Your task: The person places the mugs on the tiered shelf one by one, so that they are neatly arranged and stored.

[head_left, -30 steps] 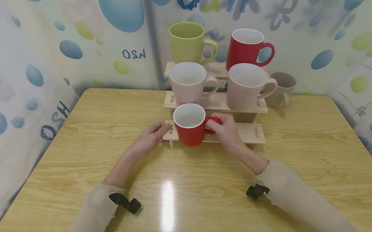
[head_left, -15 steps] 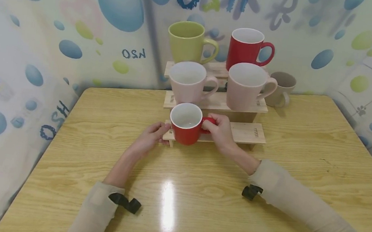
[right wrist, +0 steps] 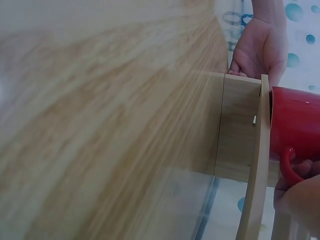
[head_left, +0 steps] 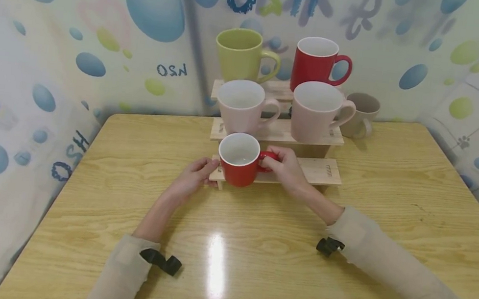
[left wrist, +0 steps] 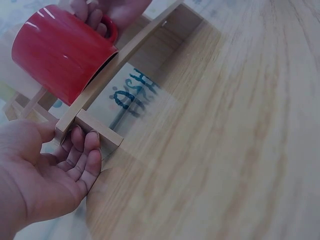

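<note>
Red mug (head_left: 240,163) sits at the left end of the lowest step of a three-step wooden rack (head_left: 321,171), upright, its white inside showing in the head view. The right hand (head_left: 287,169) has its grip closed on the mug's handle, fingers curled round it, as the left wrist view also shows. The left hand (head_left: 194,178) rests at the rack's left end with its fingers relaxed and straight, their tips touching the end of the bottom board and its leg (left wrist: 97,132); its grip clasps nothing.

Six mugs are in view in all. Two are red: the held one and a taller red mug (head_left: 316,62) on the top step. One green mug (head_left: 239,53) stands beside that on the top step. Two pale pink mugs stand on the middle step, the left pink mug (head_left: 242,103) and the right pink mug (head_left: 317,109). One beige mug (head_left: 360,115) stands on the tabletop (head_left: 394,196) just right of the rack, by the bubble-patterned wall (head_left: 55,49).
</note>
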`<state>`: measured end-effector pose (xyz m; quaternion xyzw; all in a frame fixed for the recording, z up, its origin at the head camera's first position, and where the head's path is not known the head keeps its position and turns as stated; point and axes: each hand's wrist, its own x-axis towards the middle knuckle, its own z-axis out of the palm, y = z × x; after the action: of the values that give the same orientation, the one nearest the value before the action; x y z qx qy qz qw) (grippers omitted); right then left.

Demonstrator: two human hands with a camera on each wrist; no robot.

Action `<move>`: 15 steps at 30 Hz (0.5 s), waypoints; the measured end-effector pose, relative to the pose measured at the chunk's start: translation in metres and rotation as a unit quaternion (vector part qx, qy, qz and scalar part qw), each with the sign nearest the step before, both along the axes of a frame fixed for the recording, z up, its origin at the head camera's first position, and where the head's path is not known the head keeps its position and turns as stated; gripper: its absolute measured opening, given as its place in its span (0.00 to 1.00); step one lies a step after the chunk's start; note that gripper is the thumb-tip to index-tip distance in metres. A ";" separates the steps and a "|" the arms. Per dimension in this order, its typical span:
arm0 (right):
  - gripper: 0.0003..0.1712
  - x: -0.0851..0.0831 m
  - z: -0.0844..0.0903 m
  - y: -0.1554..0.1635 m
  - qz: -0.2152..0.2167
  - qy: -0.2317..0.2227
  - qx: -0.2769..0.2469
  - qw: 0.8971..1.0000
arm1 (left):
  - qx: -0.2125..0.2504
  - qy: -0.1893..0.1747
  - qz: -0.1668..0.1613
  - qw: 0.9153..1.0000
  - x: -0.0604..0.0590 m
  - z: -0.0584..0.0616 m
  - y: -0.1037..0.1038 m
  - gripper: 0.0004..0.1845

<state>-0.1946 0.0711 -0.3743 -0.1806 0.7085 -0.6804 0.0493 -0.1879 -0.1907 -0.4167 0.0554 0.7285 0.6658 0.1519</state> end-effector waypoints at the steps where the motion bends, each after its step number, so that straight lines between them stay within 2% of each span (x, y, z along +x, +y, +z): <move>1: 0.14 0.000 0.000 0.001 0.007 0.003 0.003 1.000 | -0.002 -0.001 -0.001 1.000 0.000 0.000 0.000 0.19; 8: 0.03 0.001 0.002 0.012 0.043 0.033 0.034 0.998 | 0.011 0.000 -0.003 1.000 0.000 0.000 0.000 0.18; 15: 0.14 0.001 0.000 0.023 0.064 0.031 0.043 0.997 | 0.016 0.007 -0.005 1.000 0.001 0.000 0.001 0.17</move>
<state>-0.1935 0.0940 -0.3747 -0.2442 0.7251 -0.6391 0.0783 -0.1870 -0.1895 -0.4163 0.0661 0.7184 0.6761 0.1496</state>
